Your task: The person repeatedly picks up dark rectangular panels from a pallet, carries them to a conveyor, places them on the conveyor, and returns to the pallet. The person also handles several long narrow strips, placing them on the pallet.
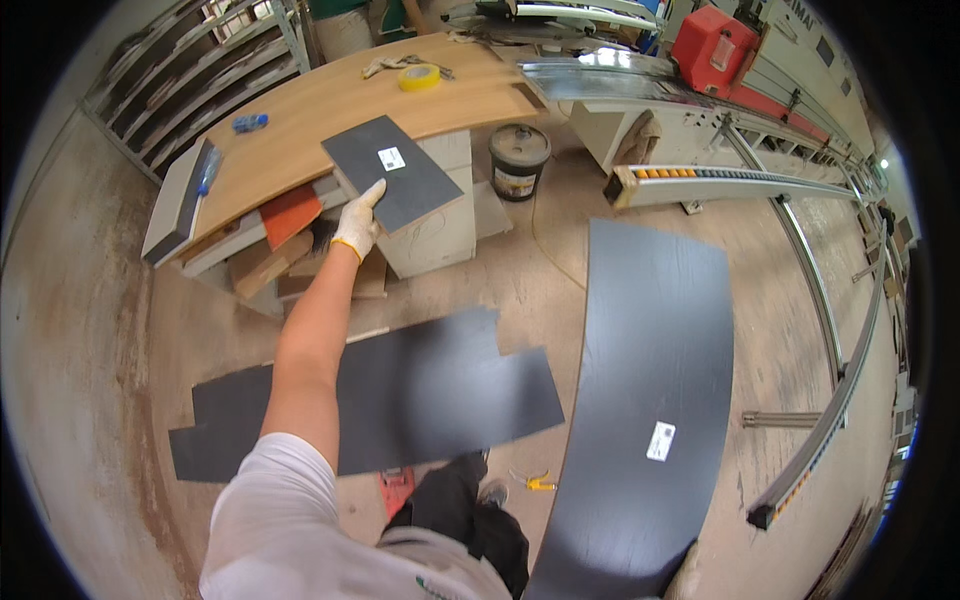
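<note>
My left hand [358, 222], in a pale glove with a yellow cuff, reaches out over the near edge of a wooden worktable [330, 95]. Its thumb lies on top of a small dark grey panel [400, 185] with a white label, and the fingers are hidden beneath. At the lower edge, my right hand [685, 575], gloved and mostly cut off, grips the side of a long dark grey panel [655, 330], also labelled. More dark panels [430, 390] with stepped ends lie low in front of me, partly behind my left arm.
Yellow tape [419, 77], a glove [385, 66] and a blue item [250, 122] rest on the worktable. A black lidded bucket [519, 160] stands beside it. Metal rails with rollers [740, 185] extend at right. Yellow-handled pliers [540, 484] lie near my feet. Another person [345, 30] stands beyond the table.
</note>
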Motion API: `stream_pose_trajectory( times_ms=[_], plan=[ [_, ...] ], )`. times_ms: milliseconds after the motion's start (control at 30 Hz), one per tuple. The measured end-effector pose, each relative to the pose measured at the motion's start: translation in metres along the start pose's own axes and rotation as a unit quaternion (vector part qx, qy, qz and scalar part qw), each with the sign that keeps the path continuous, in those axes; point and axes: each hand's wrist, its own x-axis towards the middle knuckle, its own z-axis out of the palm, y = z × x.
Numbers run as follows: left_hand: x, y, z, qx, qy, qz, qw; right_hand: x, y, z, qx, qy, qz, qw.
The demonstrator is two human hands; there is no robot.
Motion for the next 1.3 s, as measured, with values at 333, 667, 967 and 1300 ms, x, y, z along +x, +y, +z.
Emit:
stream_pose_trajectory(
  times_ms=[333, 667, 967, 1300],
  plan=[
    [0.194, -0.045, -0.016, 0.022, 0.037, 0.010, 0.999, 0.088, -0.047, 0.014, 0.091, 0.048, 0.047, 0.994],
    [0.207, -0.056, -0.028, 0.233, 0.337, -0.048, 0.911, 0.083, -0.117, -0.070, -0.189, 0.076, -0.006, 0.979],
    [-0.195, -0.205, 0.269, 0.307, -0.247, -0.186, 0.900, 0.142, -0.248, -0.093, -0.180, 0.122, -0.035, 0.975],
    [-0.043, -0.211, 0.510, 0.528, -0.099, -0.006, 0.843, 0.345, -0.436, -0.126, -0.191, 0.111, -0.173, 0.960]
  ],
)
